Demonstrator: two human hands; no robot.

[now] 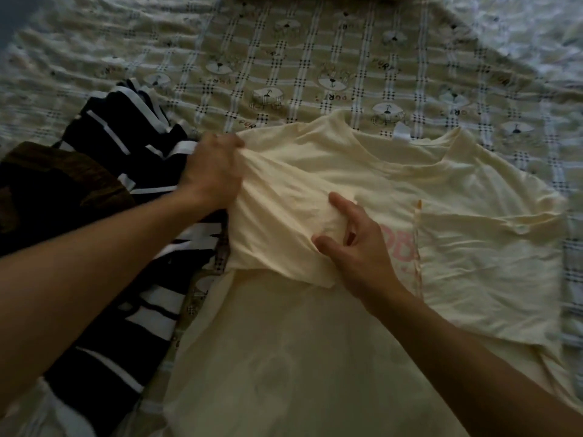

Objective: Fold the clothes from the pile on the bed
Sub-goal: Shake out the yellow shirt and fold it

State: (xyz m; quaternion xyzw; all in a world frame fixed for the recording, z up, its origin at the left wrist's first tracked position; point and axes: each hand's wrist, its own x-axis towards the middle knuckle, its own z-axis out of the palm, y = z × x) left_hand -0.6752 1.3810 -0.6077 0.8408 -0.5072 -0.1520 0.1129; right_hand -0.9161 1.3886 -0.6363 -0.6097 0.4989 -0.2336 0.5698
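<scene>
A cream T-shirt (pixel 315 342) with pink lettering lies spread on the bed, collar at the far side. Its left sleeve is folded in over the chest. My left hand (pixel 213 171) grips the bunched cloth at the shirt's left shoulder. My right hand (pixel 356 244) pinches the edge of that folded-in sleeve near the pink print, thumb under the fabric and fingers on top. The shirt's right sleeve (pixel 492 257) lies flat to the right.
A pile of clothes sits at the left: a black-and-white striped garment (pixel 126 310) and a dark brown one (pixel 53 190). The bed (pixel 284 64) has a beige checked sheet with bear prints, stretching beyond the shirt.
</scene>
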